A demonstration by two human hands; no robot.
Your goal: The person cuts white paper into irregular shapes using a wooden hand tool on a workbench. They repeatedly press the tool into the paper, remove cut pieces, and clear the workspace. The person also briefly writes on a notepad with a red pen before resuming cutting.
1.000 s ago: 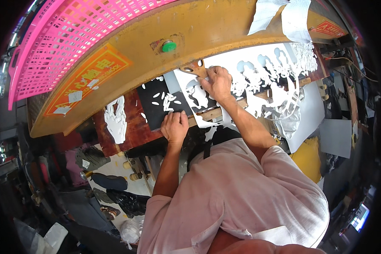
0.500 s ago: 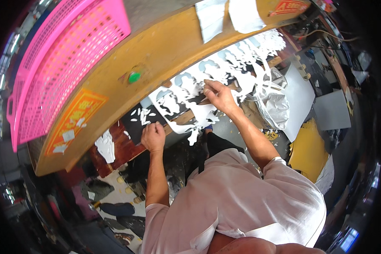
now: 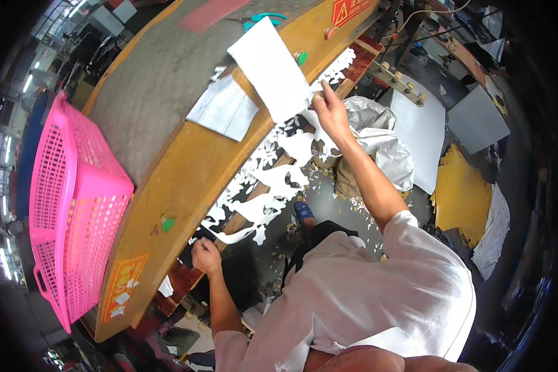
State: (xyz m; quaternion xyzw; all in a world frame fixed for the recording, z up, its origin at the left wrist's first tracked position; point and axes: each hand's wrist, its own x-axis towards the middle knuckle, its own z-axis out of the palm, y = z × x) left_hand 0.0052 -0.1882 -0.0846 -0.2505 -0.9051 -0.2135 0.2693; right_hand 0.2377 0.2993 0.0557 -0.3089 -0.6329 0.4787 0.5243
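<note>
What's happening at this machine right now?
A person stands at a yellow machine. The right hand lifts one end of a long white cut-out sheet, full of punched-out holes. The left hand holds its other end at the machine's edge. A pink basket sits on top, and scraps litter the floor.

Premises: a factory workshop, apparently for die-cutting sheet material. Evidence: a large yellow machine body [image 3: 186,180] bearing a green button [image 3: 168,224] and warning labels; a pink plastic crate [image 3: 68,204] on the machine top; punched white offcut sheet [image 3: 260,186]; scrap sacks [image 3: 378,149] and trimmings across the floor [image 3: 335,198].
</note>
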